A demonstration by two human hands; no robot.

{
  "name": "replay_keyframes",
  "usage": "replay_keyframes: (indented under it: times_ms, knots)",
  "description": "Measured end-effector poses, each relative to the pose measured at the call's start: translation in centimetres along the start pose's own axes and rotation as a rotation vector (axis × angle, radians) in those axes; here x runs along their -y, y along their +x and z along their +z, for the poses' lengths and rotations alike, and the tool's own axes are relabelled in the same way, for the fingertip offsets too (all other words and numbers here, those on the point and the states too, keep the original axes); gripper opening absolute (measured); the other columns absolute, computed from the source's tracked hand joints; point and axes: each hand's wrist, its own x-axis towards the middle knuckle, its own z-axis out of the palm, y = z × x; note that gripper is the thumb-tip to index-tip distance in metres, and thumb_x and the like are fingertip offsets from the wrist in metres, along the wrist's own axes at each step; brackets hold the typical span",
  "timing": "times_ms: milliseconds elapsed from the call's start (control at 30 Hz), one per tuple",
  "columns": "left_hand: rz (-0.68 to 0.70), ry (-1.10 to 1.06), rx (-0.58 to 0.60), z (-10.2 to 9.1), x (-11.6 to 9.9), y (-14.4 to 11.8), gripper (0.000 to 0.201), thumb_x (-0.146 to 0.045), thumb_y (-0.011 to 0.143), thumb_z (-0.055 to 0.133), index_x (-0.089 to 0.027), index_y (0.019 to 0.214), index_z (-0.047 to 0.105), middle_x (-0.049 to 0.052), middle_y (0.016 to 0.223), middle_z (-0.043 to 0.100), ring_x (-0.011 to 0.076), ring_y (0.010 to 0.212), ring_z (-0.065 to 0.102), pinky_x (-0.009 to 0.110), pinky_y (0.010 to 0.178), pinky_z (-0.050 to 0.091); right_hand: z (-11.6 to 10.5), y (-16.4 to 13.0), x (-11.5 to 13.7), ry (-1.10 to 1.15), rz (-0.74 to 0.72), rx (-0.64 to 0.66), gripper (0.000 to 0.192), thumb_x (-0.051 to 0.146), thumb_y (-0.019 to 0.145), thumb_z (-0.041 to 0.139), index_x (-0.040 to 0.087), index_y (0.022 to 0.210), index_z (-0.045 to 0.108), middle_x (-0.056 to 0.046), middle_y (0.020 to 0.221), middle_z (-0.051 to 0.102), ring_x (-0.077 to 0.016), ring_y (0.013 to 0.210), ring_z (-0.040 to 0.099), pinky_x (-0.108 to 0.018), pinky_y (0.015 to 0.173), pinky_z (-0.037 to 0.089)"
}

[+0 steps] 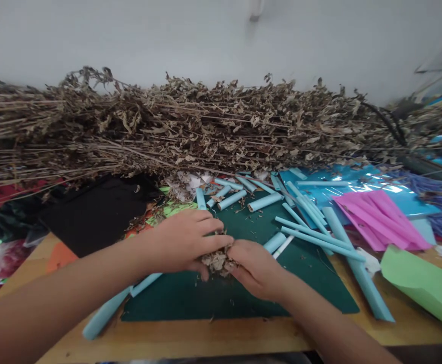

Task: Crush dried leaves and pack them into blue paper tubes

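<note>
At left, a black sheet (92, 217) lies beyond the left forearm, and the left hand (185, 240) curls thumb and fingers round a clump of dry leaves (218, 262) over the middle of a green mat (239, 301), the right hand (257, 268) pinching the clump's right side. In front of the hands, an open strip of mat (flecked with crumbs) runs to its near edge, while stalks (205, 126) wall off the back. Farther right, blue tubes (368, 288) overhang the mat's edge, with pink paper (380, 220) and green paper (425, 285) crowding beyond.
</note>
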Motion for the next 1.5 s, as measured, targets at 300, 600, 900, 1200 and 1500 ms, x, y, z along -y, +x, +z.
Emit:
replay_keyframes:
  times_ms: [300, 600, 900, 1200, 1500]
  knots:
    - [-0.53, -1.343, 0.301, 3.5, -0.3, 0.8, 0.053, -0.064, 0.069, 0.036, -0.015, 0.082, 0.05, 0.005, 0.077, 0.059, 0.0151, 0.066, 0.057, 0.025, 0.058, 0.043, -3.9, 2.0, 0.4, -1.04, -0.455, 0.261, 0.006, 0.018, 0.077, 0.042, 0.017, 0.078, 0.048, -0.001, 0.07, 0.05, -0.015, 0.063, 0.035, -0.03, 0.052, 0.015]
    - [-0.289, -0.895, -0.02, 4.4, -1.2, 0.9, 0.044, -0.048, 0.082, 0.027, -0.015, 0.056, 0.041, -0.002, 0.051, 0.045, 0.0088, 0.05, 0.043, 0.02, 0.048, 0.033, -2.7, 1.1, -1.2, -0.688, -0.373, 0.129, 0.022, 0.023, 0.08, 0.036, 0.017, 0.061, 0.046, -0.002, 0.058, 0.047, -0.0138, 0.057, 0.035, -0.028, 0.052, 0.021]
    - [0.179, 0.218, -0.277, 1.1, -0.1, 0.9, 0.018, -0.017, 0.081, 0.037, -0.016, 0.068, 0.05, 0.0, 0.056, 0.05, 0.0131, 0.054, 0.041, 0.028, 0.052, 0.028, 1.0, -1.3, 0.0, 0.932, 0.41, -0.091, 0.035, 0.043, 0.077, 0.034, 0.021, 0.051, 0.027, 0.008, 0.039, 0.021, -0.0075, 0.035, 0.021, -0.021, 0.037, 0.019]
    - [-0.047, 0.371, -0.005, 4.6, 1.1, -1.1, 0.008, -0.015, 0.078, 0.045, -0.019, 0.074, 0.05, 0.0, 0.061, 0.052, 0.0149, 0.058, 0.046, 0.029, 0.051, 0.027, 0.5, -2.2, -1.6, 0.34, 0.591, -0.111, 0.029, 0.039, 0.077, 0.04, 0.017, 0.058, 0.04, 0.003, 0.054, 0.037, -0.0093, 0.051, 0.034, -0.022, 0.048, 0.027]
    - [-0.475, -0.007, 0.071, 8.1, -1.5, -0.5, 0.026, -0.014, 0.078, 0.038, -0.021, 0.101, 0.047, 0.004, 0.084, 0.054, 0.0211, 0.079, 0.05, 0.033, 0.065, 0.038, -1.8, 1.3, -2.8, -0.486, 0.289, 0.311, 0.019, 0.02, 0.077, 0.043, 0.019, 0.091, 0.056, -0.005, 0.085, 0.054, -0.018, 0.081, 0.048, -0.029, 0.07, 0.034]
